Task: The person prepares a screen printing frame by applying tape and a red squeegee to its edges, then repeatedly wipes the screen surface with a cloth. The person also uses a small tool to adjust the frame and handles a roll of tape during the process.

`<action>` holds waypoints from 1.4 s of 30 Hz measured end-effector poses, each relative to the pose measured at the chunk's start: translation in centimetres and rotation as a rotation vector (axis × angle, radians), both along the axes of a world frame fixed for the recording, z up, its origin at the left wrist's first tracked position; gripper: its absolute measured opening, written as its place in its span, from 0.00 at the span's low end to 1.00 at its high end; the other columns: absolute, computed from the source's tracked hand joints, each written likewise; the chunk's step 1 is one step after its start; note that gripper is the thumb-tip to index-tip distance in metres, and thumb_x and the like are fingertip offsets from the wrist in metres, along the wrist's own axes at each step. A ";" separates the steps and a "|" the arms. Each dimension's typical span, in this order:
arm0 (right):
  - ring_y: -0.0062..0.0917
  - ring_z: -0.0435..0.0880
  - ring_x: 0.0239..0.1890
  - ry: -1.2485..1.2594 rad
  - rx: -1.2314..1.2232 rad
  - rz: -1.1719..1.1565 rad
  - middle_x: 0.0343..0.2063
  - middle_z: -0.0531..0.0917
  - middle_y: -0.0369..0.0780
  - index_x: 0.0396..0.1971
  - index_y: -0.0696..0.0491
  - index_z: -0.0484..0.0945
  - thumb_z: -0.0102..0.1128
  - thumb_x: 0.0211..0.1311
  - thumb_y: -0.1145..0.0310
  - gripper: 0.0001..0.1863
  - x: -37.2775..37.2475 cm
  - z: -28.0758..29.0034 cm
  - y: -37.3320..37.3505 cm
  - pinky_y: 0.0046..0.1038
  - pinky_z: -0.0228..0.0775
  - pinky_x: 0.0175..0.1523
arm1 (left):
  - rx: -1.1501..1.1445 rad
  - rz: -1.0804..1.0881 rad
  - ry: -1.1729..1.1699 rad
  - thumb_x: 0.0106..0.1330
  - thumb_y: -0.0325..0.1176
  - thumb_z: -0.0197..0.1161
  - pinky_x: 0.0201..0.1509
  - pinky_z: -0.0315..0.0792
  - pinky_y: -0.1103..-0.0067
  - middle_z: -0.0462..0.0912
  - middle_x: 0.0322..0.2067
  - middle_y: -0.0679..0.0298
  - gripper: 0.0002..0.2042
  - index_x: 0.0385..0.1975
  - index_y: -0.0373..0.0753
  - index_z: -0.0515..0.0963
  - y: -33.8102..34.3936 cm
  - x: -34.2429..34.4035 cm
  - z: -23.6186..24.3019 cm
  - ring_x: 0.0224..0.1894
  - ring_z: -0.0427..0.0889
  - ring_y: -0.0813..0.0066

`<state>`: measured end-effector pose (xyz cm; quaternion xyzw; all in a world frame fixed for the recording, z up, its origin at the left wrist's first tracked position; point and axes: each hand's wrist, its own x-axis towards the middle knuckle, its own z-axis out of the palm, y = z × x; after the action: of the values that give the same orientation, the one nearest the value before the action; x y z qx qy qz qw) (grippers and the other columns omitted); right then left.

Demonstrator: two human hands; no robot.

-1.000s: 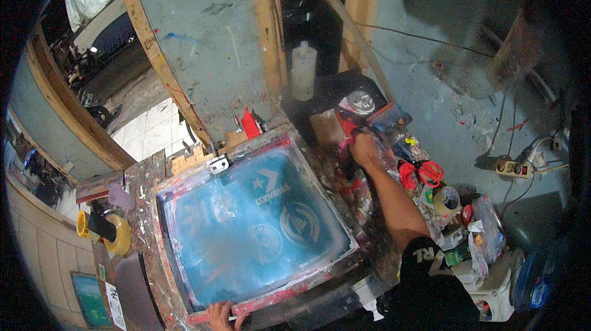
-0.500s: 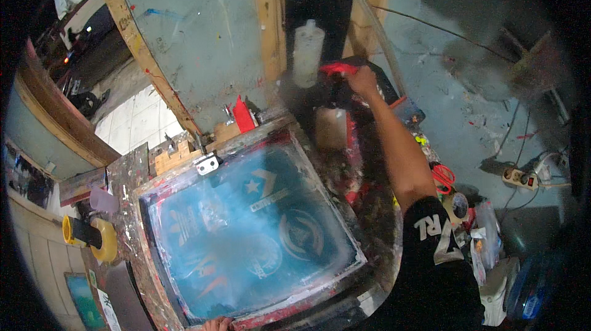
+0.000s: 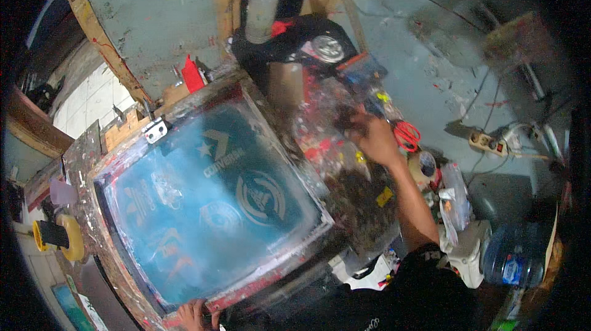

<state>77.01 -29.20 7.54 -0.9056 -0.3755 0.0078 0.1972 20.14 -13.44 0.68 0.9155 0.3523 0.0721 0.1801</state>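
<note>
A screen printing frame (image 3: 269,277) with blue mesh and several pale designs lies in front of me, slightly tilted in view. My left hand (image 3: 196,315) is at its near edge, fingers bent over the rim. To the right of the frame, my right hand (image 3: 377,139) is over a paint-stained, cluttered surface (image 3: 354,198). Its fingers are smeared by motion, and a dark blur is at their tips; whether they hold anything is unclear. Beyond it stand a whitish bottle (image 3: 263,8), a red item (image 3: 282,27) and a round silvery lid (image 3: 328,49).
A metal hinge clamp (image 3: 155,130) sits at the frame's far edge. Red-handled scissors (image 3: 407,136), a tape roll (image 3: 423,166) and a large blue water jug (image 3: 513,256) are on the right, with a power strip (image 3: 486,142) farther off. Yellow tape rolls (image 3: 72,238) stand left.
My right hand has left the red item by the bottle and come nearer to me. The view has shifted right, and more of my left hand shows at the frame's edge.
</note>
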 end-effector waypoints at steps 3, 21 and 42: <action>0.47 0.80 0.44 0.041 -0.124 -0.094 0.38 0.83 0.50 0.41 0.58 0.81 0.67 0.50 0.68 0.17 -2.1 -4.6 -4.7 0.39 0.70 0.52 | 0.034 0.002 -0.061 0.54 0.40 0.68 0.45 0.63 0.63 0.73 0.37 0.54 0.21 0.44 0.37 0.73 -0.1 0.9 0.3 0.40 0.69 0.53; 0.32 0.84 0.31 0.114 0.333 -0.030 0.26 0.85 0.45 0.28 0.59 0.82 0.57 0.52 0.76 0.06 1.4 -10.8 -8.1 0.33 0.74 0.40 | 0.127 -0.005 -0.202 0.53 0.42 0.70 0.46 0.62 0.65 0.74 0.36 0.56 0.21 0.42 0.37 0.75 -0.8 1.6 1.4 0.39 0.69 0.56; 0.21 0.73 0.22 0.136 0.111 0.094 0.17 0.76 0.39 0.28 0.61 0.78 0.61 0.51 0.81 0.03 -5.2 -9.0 -18.5 0.28 0.69 0.31 | 0.115 -0.004 -0.205 0.48 0.38 0.73 0.49 0.65 0.65 0.77 0.35 0.57 0.21 0.41 0.35 0.78 -0.8 2.5 2.1 0.41 0.73 0.56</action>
<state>71.76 -47.74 -1.41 -0.8719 -0.4032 0.0578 0.2717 22.63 -14.22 2.78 0.9128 0.3257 0.1852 0.1626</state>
